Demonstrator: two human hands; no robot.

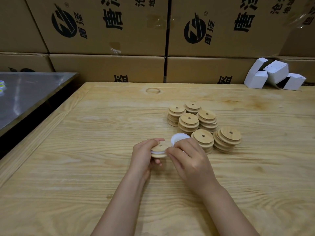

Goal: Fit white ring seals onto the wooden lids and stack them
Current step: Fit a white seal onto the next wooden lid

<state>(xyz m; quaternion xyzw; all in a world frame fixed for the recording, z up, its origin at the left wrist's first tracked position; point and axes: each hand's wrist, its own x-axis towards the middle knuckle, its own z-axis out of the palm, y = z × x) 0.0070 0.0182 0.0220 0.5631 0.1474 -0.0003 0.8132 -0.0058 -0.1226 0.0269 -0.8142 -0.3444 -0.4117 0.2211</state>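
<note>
**Six stacks beside me, one lid in my hands**

I am holding one wooden lid at the centre of the frame, just above the wooden table. My left hand is curling round its left rim, thumb on top and fingers underneath. My right hand is pinching with curled fingertips at the white ring seal, which is showing as a pale band round the lid's edge. A second white ring is peeking out above my right knuckles. I cannot tell whether I am holding it or it is lying on the table.

To do this well, I think I should be turning the lid with my left hand while my right fingertips are pressing the seal down all the way round. I should be checking that no part is twisting or riding up before the lid is joining the lid stacks right of centre.

Across the upper half of the frame, the cardboard cartons are showing a black round logo with an ® mark. Beside it are large characters, reading 唐泽 as far as I can make out. The smaller print is cropped at the top edge.
</note>
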